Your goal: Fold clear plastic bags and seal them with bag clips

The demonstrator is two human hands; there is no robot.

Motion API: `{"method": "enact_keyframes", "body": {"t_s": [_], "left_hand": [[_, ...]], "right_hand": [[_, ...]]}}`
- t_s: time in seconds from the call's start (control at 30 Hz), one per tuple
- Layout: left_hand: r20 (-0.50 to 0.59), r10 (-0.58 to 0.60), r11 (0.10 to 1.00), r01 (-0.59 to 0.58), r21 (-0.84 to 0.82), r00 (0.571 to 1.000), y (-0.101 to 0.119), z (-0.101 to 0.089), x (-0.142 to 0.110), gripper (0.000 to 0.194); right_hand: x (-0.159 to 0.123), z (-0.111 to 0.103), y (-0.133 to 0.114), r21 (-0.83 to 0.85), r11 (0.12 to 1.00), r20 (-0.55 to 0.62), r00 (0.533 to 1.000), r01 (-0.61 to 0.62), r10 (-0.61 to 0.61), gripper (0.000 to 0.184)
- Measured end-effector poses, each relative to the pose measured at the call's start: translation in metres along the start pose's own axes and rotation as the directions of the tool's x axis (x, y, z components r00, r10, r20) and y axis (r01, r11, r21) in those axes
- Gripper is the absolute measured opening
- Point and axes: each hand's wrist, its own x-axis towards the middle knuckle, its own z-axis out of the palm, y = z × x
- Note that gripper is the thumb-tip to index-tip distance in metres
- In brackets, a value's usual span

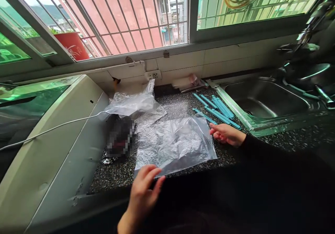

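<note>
A clear plastic bag (pixel 175 145) lies flat and wrinkled on the speckled dark countertop. At its right edge, my right hand (pixel 226 134) is closed, with the fingertips pinching the bag's edge. My left hand (pixel 145 188) is by the near left corner, thumb and fingers apart, holding nothing. Several turquoise bag-sealing strips (pixel 217 110) lie in a loose pile just beyond my right hand. More crumpled clear plastic (pixel 136 103) rests behind the bag, toward the wall.
To the left stands a large pale appliance (pixel 75 129), with a white cable (pixel 65 123) running across it. A blurred-out dark item (pixel 120 136) sits beside the bag. At the right is a metal sink (pixel 269 99). A wall socket (pixel 154 74) is under the barred window.
</note>
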Motion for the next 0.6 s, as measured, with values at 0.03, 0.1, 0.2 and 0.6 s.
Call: {"method": "enact_keyframes", "body": {"t_s": [0.03, 0.1, 0.2, 0.6], "left_hand": [[0.035, 0.044, 0.999, -0.043, -0.018, 0.998, 0.009, 0.011, 0.002, 0.015], [0.053, 0.116, 0.993, -0.114, -0.032, 0.992, 0.025, 0.032, 0.008, 0.017], [0.025, 0.241, 0.967, -0.242, 0.085, 0.970, 0.035, 0.055, 0.020, 0.031], [-0.236, 0.299, 0.949, -0.263, 0.172, 0.925, 0.012, 0.037, 0.066, 0.024]], "right_hand": [[0.000, 0.005, -0.003, 0.048, 0.999, 0.034, 0.999, 0.024, -0.026, 0.046], [-0.002, 0.015, -0.011, 0.126, 0.985, 0.063, 0.990, 0.115, -0.123, 0.044], [-0.012, 0.029, -0.028, 0.221, 0.938, 0.029, 0.960, 0.266, -0.279, 0.038], [-0.044, 0.011, -0.079, 0.230, 0.771, -0.151, 0.805, 0.594, -0.574, 0.031]]}}
